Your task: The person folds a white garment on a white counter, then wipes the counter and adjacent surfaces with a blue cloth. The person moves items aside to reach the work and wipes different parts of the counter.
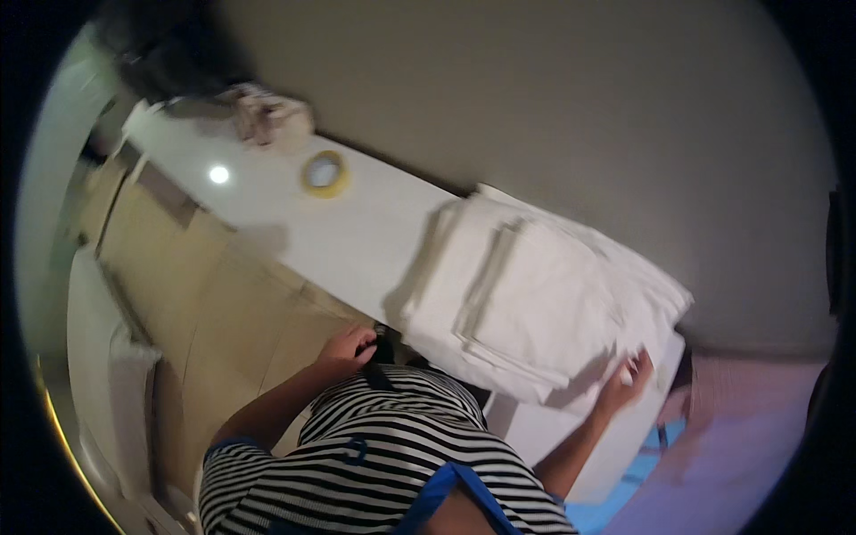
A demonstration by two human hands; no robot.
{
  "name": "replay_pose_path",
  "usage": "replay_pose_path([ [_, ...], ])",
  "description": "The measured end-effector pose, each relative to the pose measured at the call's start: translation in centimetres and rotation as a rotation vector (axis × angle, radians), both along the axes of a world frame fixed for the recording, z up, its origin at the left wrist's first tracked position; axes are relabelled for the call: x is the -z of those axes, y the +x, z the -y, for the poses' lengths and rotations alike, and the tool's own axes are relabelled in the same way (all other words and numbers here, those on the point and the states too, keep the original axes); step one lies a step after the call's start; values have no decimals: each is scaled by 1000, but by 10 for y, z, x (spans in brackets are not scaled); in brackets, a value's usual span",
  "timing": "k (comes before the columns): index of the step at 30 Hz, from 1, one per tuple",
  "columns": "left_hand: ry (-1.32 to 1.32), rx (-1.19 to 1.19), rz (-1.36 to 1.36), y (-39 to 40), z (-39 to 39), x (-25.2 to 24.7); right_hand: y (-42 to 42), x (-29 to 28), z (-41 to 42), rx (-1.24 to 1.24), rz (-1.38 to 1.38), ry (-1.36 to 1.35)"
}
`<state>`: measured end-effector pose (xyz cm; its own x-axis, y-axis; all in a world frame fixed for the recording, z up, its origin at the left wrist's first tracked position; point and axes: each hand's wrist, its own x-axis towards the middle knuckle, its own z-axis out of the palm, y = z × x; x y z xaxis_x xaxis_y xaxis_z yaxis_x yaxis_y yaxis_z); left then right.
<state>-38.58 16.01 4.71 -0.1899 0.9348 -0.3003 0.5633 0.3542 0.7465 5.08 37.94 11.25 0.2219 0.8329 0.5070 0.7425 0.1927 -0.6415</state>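
A stack of folded white cloths lies on the right part of a long white table. My right hand is at the stack's lower right edge, its fingers bent near the cloth; whether they grip it is not clear. My left hand is beside the table's front edge, close to my waist, with its fingers curled; blur hides whether anything is in them. Farther left on the table lies a roll of yellow tape.
Beyond the tape, a crumpled light cloth and a dark, blurred object are at the table's far left end. A grey wall runs along the back. A white padded piece stands at the left on the tiled floor.
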Motion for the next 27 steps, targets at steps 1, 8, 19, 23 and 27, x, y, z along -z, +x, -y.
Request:
replay_pose_path([
  [1,-27,-5,22,-9,26,19,-7,-15,11,-44,45,108],
  [8,-596,-234,418,-30,94,85,-124,-34,77,-980,-315,-297],
  [19,-657,-196,58,-35,175,80,-178,142,84,-1457,436,-1403],
  [23,-535,-152,59,-58,215,61,-236,144,95,-1437,452,-1384],
  [27,-584,-71,-164,-83,254,56,-299,146,121,-1424,435,-1341],
])
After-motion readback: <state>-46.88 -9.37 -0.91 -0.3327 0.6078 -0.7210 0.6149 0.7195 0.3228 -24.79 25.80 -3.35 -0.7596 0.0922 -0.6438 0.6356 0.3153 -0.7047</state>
